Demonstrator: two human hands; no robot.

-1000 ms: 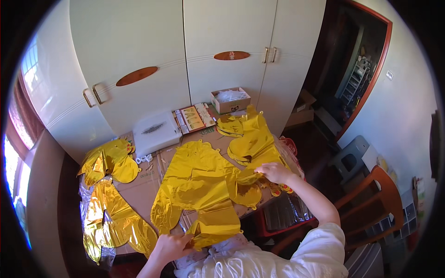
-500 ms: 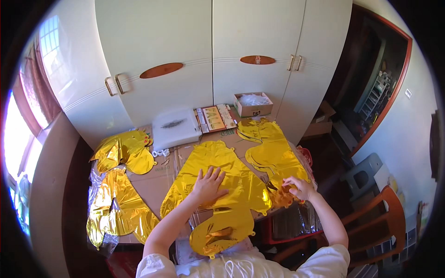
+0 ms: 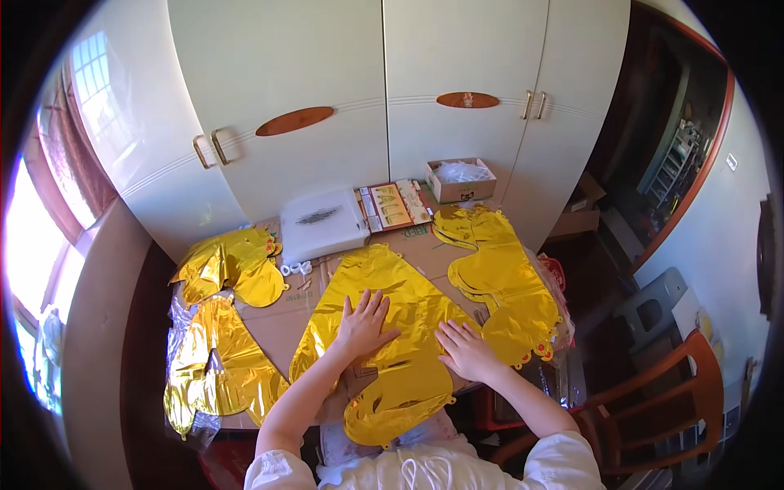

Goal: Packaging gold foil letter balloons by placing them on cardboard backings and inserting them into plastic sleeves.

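Note:
A flat gold foil balloon [image 3: 376, 273] lies across the middle of the table, its rounded lower end hanging over the front edge. My left hand [image 3: 365, 328] rests flat on its centre, fingers spread. Also on the foil, farther right and slightly nearer me, my right hand [image 3: 469, 351] lies palm down with its fingers stretched out. Neither hand holds anything. Several more gold foil balloons [image 3: 502, 282] are layered just right of the middle one. At the left lie a wrinkled gold foil balloon [image 3: 216, 363] and another foil balloon [image 3: 233, 265] behind it.
Cardboard [image 3: 282, 314] covers the table. Along the back stand a white packet [image 3: 322, 224], a printed box [image 3: 395, 206] and a small open box [image 3: 461, 186] holding clear plastic. White rings [image 3: 296, 268] lie near the packet. A wooden chair [image 3: 702, 384] stands at the right.
My right hand has moved left from the right-hand edge of the foil onto the middle balloon and flattened out. The lifted foil there now lies flat. My left hand stays put.

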